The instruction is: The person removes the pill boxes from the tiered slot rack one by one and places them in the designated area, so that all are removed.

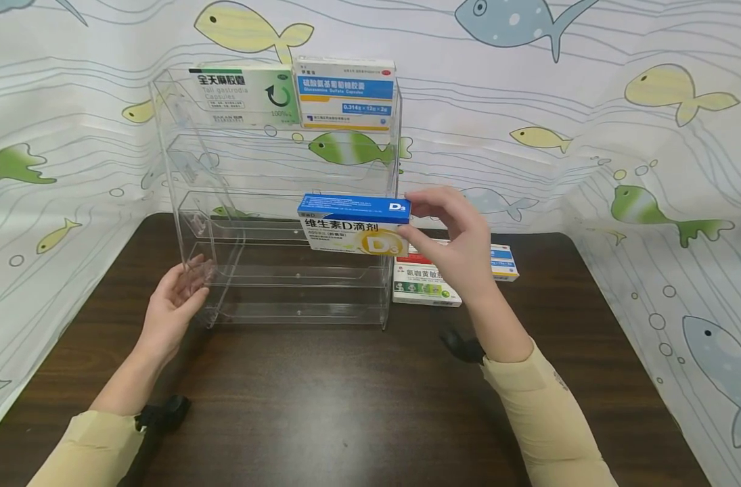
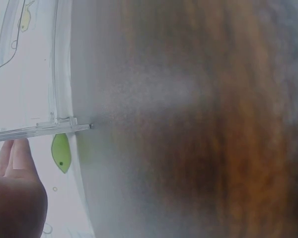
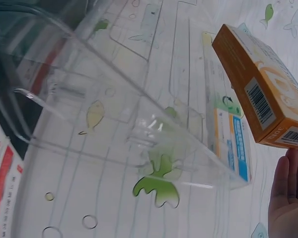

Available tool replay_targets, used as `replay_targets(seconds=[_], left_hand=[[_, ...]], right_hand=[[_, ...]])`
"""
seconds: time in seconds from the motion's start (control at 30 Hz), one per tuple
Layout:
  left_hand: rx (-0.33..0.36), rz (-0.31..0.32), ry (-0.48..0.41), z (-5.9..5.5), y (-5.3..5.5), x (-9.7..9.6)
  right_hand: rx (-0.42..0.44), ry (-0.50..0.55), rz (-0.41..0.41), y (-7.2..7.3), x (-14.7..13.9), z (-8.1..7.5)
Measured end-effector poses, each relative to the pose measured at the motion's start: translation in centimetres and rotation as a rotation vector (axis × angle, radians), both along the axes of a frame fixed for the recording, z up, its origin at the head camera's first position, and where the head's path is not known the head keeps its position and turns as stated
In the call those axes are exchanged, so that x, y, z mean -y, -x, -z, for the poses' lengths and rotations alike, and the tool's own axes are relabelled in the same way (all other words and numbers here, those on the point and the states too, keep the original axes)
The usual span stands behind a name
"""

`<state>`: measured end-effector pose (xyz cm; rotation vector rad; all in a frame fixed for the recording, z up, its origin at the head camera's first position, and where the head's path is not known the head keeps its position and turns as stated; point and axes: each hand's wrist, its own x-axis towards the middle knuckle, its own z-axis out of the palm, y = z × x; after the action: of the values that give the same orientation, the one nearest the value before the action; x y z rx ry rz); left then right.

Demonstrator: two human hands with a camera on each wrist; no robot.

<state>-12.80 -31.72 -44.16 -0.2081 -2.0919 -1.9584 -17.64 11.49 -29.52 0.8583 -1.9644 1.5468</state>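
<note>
My right hand (image 1: 458,240) pinches a vitamin D drops box (image 1: 354,226) by its right end, thumb in front and fingers at the top edge. The box is held in front of the middle tiers of a clear acrylic display rack (image 1: 297,314). Its orange underside and barcodes show in the right wrist view, where the medicine box (image 3: 258,89) is tilted. At the rack's left side, my left hand (image 1: 172,308) grips the side panel low down. In the left wrist view its fingers (image 2: 22,158) lie against the panel's edge-on sheet (image 2: 39,131).
On the rack's top tier stand a green-and-white capsule box (image 1: 245,98) and a blue-and-white glucosamine box (image 1: 346,95). Right of the rack, a red-and-white medicine box (image 1: 421,287) and a blue-and-white box (image 1: 504,264) lie on the dark wooden table (image 1: 346,406). Fish-patterned cloth (image 1: 589,182) hangs behind.
</note>
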Motion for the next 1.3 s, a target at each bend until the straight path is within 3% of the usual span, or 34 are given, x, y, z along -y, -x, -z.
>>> replay_targets(seconds=[0.23,0.47,0.7,1.07,1.3], left_hand=[[-0.006,0.005,-0.016,0.1,0.1,-0.1],[0.002,-0.006,-0.022,0.1,0.0,0.0],[0.010,-0.010,-0.007,0.2,0.1,0.1],[0.001,0.011,-0.017,0.1,0.2,0.1],[0.000,0.016,-0.027,0.2,0.3,0.2]], right_hand=[[0.094,0.084,-0.003,-0.6,-2.2,1.9],[0.290,0.184,0.087,-0.9,-4.5,3.6],[0.385,0.255,0.116,-1.0,-6.7,4.9],[0.495,0.276,0.166,-1.7,-10.3,7.0],[0.554,0.243,0.245,-2.2,-12.2,8.3]])
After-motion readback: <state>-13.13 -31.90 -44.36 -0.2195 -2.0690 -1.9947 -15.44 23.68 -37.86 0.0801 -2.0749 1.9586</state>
